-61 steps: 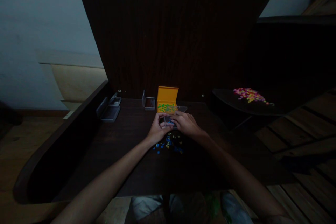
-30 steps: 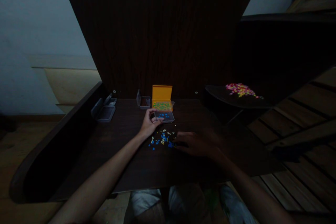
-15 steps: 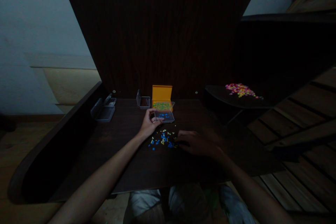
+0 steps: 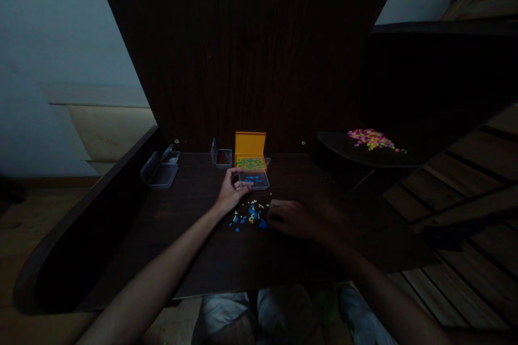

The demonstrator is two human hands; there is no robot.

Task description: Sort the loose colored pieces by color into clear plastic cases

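The scene is very dark. My left hand (image 4: 229, 192) grips the left edge of a small clear plastic box (image 4: 254, 180) with a few blue pieces in it. Just behind it stands an open yellow box (image 4: 250, 144) filled with green and yellow pieces. A scatter of tiny blue and yellow pieces (image 4: 249, 214) lies on the dark wooden table (image 4: 194, 248) in front of the clear box. My right hand (image 4: 292, 218) rests at the right edge of that scatter, fingers curled down onto the pieces; what they hold is hidden.
Another small open clear box (image 4: 221, 157) stands left of the yellow one. Two clear cases (image 4: 160, 171) lie by the table's raised left rim. A pile of pink and yellow pieces (image 4: 370, 139) sits on a dark side surface at the right. My knees show below the table's front edge.
Two seconds ago both hands were together over the clear box. My right hand then dropped to the scattered pieces and has since edged slightly left; my left hand stays on the box.
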